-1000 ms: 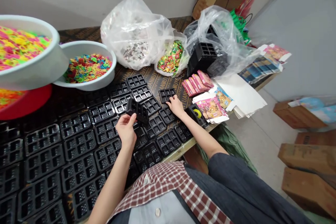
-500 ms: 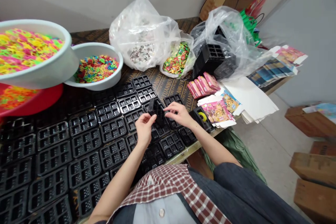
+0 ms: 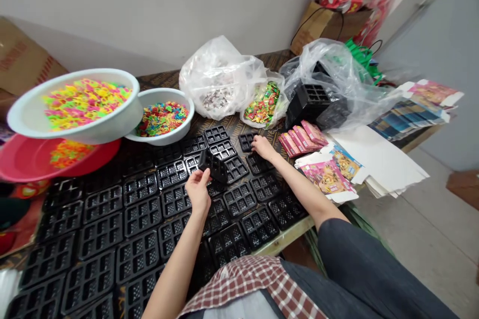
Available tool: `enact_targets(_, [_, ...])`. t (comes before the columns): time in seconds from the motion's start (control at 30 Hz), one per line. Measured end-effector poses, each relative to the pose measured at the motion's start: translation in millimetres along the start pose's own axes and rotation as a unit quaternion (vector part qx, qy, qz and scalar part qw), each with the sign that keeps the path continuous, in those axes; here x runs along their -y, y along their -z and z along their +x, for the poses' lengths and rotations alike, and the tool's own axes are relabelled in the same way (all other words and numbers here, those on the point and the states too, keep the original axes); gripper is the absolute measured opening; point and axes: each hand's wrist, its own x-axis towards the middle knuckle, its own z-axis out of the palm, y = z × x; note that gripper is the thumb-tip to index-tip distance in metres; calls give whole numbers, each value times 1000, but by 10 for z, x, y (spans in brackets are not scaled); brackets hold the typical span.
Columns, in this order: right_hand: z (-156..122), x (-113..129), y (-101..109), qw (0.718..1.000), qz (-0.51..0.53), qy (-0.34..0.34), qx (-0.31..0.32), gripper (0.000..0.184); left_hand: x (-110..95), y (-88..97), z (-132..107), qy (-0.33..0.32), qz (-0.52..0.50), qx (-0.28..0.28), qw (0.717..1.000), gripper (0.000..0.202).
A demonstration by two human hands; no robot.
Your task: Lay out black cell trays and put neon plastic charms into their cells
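Observation:
My left hand point(image 3: 198, 189) grips a small stack of black plastic compartment trays point(image 3: 213, 165), tilted above the table, with the thumb on the near edge. My right hand point(image 3: 264, 147) reaches farther out, its fingers pinched at the right edge of a single black tray point(image 3: 246, 141) on the tabletop. Rows of the same kind of tray point(image 3: 142, 215) cover the table around and in front of both hands, each divided into small square pockets.
Pale basins point(image 3: 164, 137) of colourful small pieces and a red basin point(image 3: 22, 164) stand left. Plastic bags point(image 3: 224, 77) hold silvery and green packets behind. Right are pink boxes point(image 3: 299, 139), more stacked trays point(image 3: 309, 102), flat printed cartons point(image 3: 327, 177) and white card point(image 3: 381, 154).
My right hand has moved from beside the stack out to a tray farther back on the table. The left hand still holds the stack, now tilted differently. The view has shifted left.

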Motion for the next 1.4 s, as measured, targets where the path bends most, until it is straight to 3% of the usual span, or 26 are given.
enact_targets(0.07, [-104,76,-11,998,39,32,-28,8,-6,15,16,7,-7,-7,1000,34])
enact_targets(0.17, [-371,491,-14,974,182,102,-90,23,22,-71,-28,21,-10,14,1000,35])
enact_targets(0.27, [-574,963,0,935,306,172,-51,25,57,-200,-104,29,-5,61,998,35])
enact_targets(0.37, [-537,1117,36,922,332,198,-32,26,46,-216,-107,14,9,72,997,34])
enact_targets(0.43, [-336,991,57,936,290,186,-78,27,10,-155,-57,-1,5,45,999,33])
enact_targets(0.53, [153,623,38,968,146,100,-177,25,-52,-42,23,-12,-19,-10,1000,33])
enact_targets(0.57, [323,499,12,980,81,66,-171,24,-67,-15,36,-10,-24,-19,999,34])
enact_targets(0.63, [602,302,-61,994,-52,26,-93,24,-82,21,37,-2,-23,-23,999,34])
enact_targets(0.73, [789,161,-188,989,-147,30,10,24,-74,77,20,11,-11,-17,1000,35])
enact_targets(1.0, [619,53,-299,986,-143,67,58,22,-5,375,50,28,7,-52,998,39])
enact_targets(1.3, [716,19,-320,995,45,87,0,23,19,349,17,35,9,-41,998,40])
enact_targets(1.4, [744,55,-339,994,58,90,-10,26,2,365,17,36,10,-48,998,40])
